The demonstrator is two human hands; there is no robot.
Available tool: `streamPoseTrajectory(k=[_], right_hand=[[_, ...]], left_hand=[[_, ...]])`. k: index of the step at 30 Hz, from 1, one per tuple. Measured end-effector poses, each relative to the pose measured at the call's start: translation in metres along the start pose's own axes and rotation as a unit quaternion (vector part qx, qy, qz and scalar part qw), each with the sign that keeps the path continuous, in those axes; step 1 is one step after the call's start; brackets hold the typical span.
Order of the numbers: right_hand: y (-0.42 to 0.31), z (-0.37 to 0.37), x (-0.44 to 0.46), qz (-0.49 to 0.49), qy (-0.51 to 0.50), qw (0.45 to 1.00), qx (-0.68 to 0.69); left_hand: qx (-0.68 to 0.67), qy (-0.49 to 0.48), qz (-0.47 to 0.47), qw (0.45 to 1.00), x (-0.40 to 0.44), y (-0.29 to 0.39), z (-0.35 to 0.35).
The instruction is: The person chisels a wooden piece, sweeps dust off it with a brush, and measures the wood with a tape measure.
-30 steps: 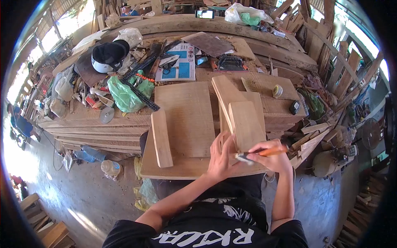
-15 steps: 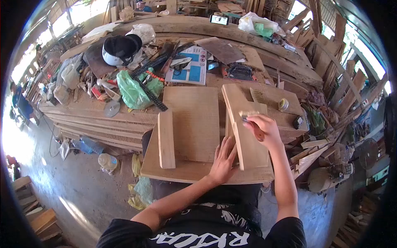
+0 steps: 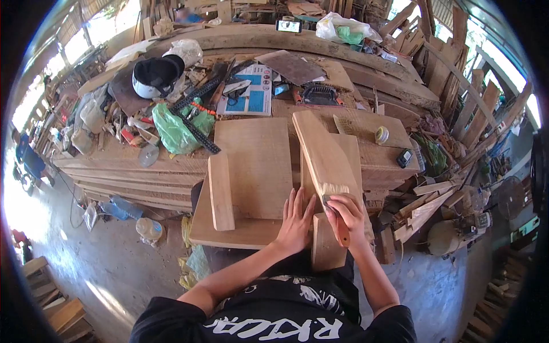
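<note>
My right hand (image 3: 347,220) is closed round a paintbrush (image 3: 343,233), whose pale bristles (image 3: 335,188) meet the face of a long slanted wooden piece (image 3: 325,150). Its near part (image 3: 328,247), stepped to the left, reaches past the work surface toward my lap; whether it is one piece or two I cannot tell. My left hand (image 3: 294,224) lies with its fingers stretched out beside this piece, on the boards. Left of it, a flat board (image 3: 254,166) lies on a wider wooden board (image 3: 260,233), and a narrow wood block (image 3: 221,191) stands along its left side.
Behind the boards are a green plastic bag (image 3: 174,130), a black carpenter's square (image 3: 197,130), a cap (image 3: 154,77) and a printed sheet (image 3: 251,90). A round tin (image 3: 382,135) sits at the right. Stacked planks (image 3: 137,183) lie beneath. A person (image 3: 30,157) is far left.
The brush has come nearer to me and down along the wooden piece. That piece's near end now extends farther toward my lap. My left hand has shifted slightly left.
</note>
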State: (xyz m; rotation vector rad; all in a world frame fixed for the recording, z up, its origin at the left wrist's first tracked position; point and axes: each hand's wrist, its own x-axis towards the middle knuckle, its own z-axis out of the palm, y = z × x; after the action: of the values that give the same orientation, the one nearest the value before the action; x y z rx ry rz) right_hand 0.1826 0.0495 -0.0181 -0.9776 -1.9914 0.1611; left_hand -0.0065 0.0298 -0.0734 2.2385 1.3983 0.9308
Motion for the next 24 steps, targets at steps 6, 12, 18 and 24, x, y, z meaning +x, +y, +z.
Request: streamPoseTrajectory(k=[6,12,18,24], right_hand=[[-0.019,0.003,-0.025,0.007,0.026,0.995,-0.093],[-0.025,0.013,-0.043,0.056,0.09,0.983,-0.153],[-0.014,0.012,-0.043,0.131,0.148,0.975,-0.097],[0.001,0.023,-0.041,0.214,0.247,0.944,0.038]], left_hand=[[0.037,0.005,0.053,0.998,-0.029,0.005,-0.024],[-0.107,-0.068,0.028,0.992,-0.06,0.026,-0.019],[-0.233,-0.207,-0.009,0.95,-0.052,0.043,-0.037],[-0.292,-0.178,0.05,0.938,-0.052,0.04,-0.034]])
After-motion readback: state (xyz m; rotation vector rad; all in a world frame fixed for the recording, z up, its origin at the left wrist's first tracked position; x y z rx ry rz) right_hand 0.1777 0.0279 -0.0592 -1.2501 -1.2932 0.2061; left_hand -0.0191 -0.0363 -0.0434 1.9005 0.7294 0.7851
